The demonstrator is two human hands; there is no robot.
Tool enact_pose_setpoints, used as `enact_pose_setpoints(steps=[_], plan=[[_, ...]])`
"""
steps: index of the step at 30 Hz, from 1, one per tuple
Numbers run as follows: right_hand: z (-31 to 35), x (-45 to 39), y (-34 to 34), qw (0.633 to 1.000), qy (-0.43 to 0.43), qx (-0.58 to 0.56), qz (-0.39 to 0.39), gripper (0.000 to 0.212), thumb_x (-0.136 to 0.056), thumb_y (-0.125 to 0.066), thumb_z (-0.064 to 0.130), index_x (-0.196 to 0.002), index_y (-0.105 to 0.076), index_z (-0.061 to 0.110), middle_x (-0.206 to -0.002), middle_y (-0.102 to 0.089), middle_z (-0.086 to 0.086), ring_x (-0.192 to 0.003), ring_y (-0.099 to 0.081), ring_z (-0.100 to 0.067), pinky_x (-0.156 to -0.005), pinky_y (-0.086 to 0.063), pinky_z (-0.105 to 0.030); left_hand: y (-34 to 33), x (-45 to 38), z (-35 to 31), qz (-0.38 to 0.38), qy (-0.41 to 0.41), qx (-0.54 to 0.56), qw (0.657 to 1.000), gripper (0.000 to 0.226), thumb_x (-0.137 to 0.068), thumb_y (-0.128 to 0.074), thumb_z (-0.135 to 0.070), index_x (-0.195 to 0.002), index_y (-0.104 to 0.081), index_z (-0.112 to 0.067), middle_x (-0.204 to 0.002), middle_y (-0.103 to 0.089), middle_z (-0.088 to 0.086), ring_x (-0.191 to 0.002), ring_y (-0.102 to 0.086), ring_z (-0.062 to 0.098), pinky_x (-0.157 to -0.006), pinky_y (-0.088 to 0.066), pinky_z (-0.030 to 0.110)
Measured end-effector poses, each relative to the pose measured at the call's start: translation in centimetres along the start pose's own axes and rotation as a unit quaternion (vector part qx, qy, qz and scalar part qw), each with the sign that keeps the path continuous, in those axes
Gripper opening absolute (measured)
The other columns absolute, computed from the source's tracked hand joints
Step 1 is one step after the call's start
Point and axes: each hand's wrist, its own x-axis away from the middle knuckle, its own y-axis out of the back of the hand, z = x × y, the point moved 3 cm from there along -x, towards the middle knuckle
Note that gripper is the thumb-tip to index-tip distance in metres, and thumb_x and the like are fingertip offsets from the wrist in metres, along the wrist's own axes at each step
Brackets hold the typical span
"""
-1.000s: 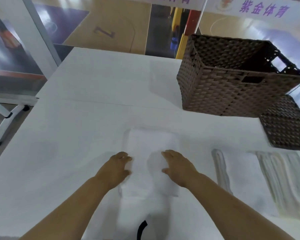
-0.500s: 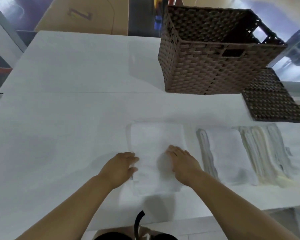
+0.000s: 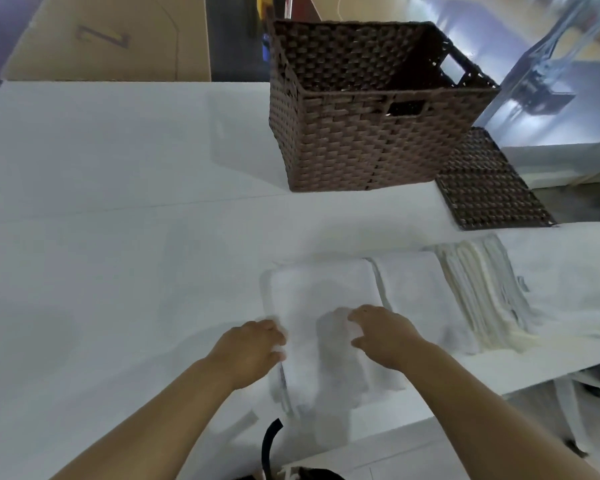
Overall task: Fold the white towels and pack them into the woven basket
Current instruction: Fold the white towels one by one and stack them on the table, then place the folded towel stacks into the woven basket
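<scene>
A folded white towel point(image 3: 321, 296) lies on the white table point(image 3: 118, 254) near its front edge. My left hand point(image 3: 248, 348) grips the towel's left edge with curled fingers. My right hand point(image 3: 383, 332) holds the towel's near right part, which is lifted and bunched under the fingers. A second folded white towel point(image 3: 416, 289) lies right beside it, and a stack of more folded towels point(image 3: 482, 289) lies further right. The dark brown woven basket point(image 3: 364, 109) stands behind them, empty as far as I can see.
The basket's flat woven lid point(image 3: 489, 185) lies on the table to the basket's right. The table's front edge runs just below the towels. A second white table point(image 3: 568, 157) stands at the far right. A black strap point(image 3: 269, 445) hangs near my body.
The camera has tilted down and shifted right, so the basket and the towels sit nearer the centre. Both hands have stayed on the towel, whose near edge is now lifted and bunched.
</scene>
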Motion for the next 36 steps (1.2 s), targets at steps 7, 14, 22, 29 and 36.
enact_pose_setpoints(steps=[7,14,22,29,36], plan=[[-0.3,-2.4,7.1,0.999,-0.018,-0.036,-0.028,0.045,-0.095,-0.05,0.041,-0.137,-0.041,0.027,-0.139,-0.046,0.006,-0.13,-0.041,-0.014,-0.103,-0.038,-0.034,7.7,-2.6,2.4,-0.013,-0.016,-0.1,0.995,0.037,-0.098,-0.035,-0.046,-0.124,-0.054,-0.029,-0.119,-0.056,-0.005,-0.109,-0.054,0.016,-0.084,-0.041,0.028],[-2.8,-4.5,15.0,0.99,-0.038,-0.025,-0.13,0.043,-0.094,-0.05,0.042,-0.133,-0.045,0.027,-0.132,-0.053,0.008,-0.117,-0.05,-0.013,-0.095,-0.042,-0.031,17.3,-6.1,2.1,-0.112,-0.018,-0.158,0.981,0.038,-0.097,-0.032,-0.051,-0.117,-0.056,-0.028,-0.115,-0.058,-0.006,-0.106,-0.055,0.017,-0.08,-0.041,0.03],[-10.4,-6.3,24.2,0.937,-0.072,-0.025,-0.339,0.025,-0.093,-0.053,0.037,-0.11,-0.062,0.021,-0.11,-0.065,0.0,-0.101,-0.059,-0.025,-0.078,-0.047,-0.033,26.7,-10.5,-3.4,-0.322,-0.04,-0.084,0.942,0.03,-0.093,-0.051,-0.038,-0.113,-0.064,-0.019,-0.114,-0.061,-0.001,-0.108,-0.05,0.023,-0.086,-0.044,0.034],[-17.9,-9.9,30.9,0.893,-0.068,-0.008,-0.444,0.041,-0.091,-0.058,0.027,-0.13,-0.052,0.014,-0.127,-0.055,-0.008,-0.119,-0.046,-0.03,-0.093,-0.042,-0.042,30.2,-16.7,-8.2,-0.405,-0.024,-0.069,0.911,0.047,-0.092,-0.054,-0.032,-0.136,-0.047,-0.017,-0.136,-0.046,0.0,-0.131,-0.03,0.021,-0.108,-0.033,0.037],[-22.2,-14.8,31.7,0.927,-0.035,0.02,-0.374,0.038,-0.099,-0.043,0.019,-0.137,-0.048,0.015,-0.131,-0.054,-0.008,-0.123,-0.044,-0.031,-0.097,-0.043,-0.042,29.0,-20.8,-7.9,-0.34,0.056,-0.102,0.933,0.048,-0.1,-0.036,-0.03,-0.146,-0.03,-0.018,-0.137,-0.047,-0.001,-0.125,-0.043,0.02,-0.11,-0.028,0.035]])
